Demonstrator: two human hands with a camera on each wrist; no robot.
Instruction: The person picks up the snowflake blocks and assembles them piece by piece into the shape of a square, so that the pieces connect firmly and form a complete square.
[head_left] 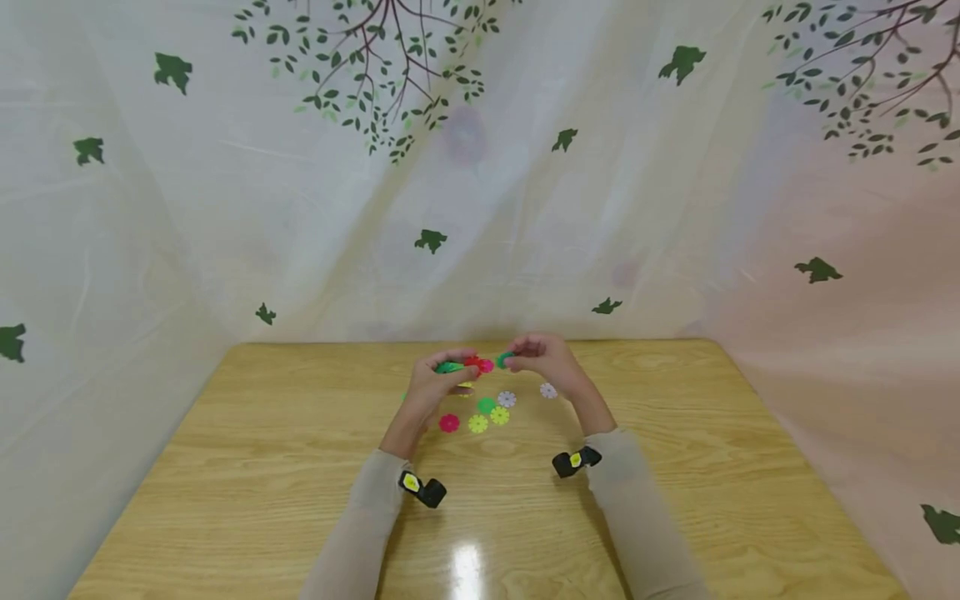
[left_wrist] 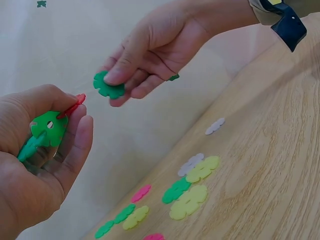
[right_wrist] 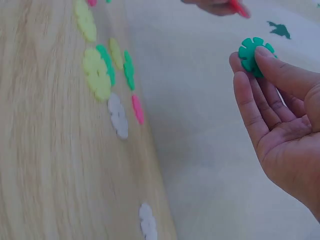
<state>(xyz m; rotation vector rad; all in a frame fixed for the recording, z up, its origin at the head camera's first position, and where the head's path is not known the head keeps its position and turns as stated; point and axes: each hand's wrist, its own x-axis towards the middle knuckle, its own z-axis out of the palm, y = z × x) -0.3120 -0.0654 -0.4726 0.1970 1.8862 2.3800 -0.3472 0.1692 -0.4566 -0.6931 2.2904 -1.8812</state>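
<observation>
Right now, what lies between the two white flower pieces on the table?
Only bare tabletop: the right wrist view shows nothing between the white piece beside the yellow piece and the lone white piece.

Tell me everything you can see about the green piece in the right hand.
The green piece is a thin, flower-shaped disc with notches around its rim, and looks like plastic. The right hand pinches it, thumb over one face and fingers behind, so part of it is hidden. It is held up above the table, tilted rather than lying flat, and apart from the left hand.
</observation>
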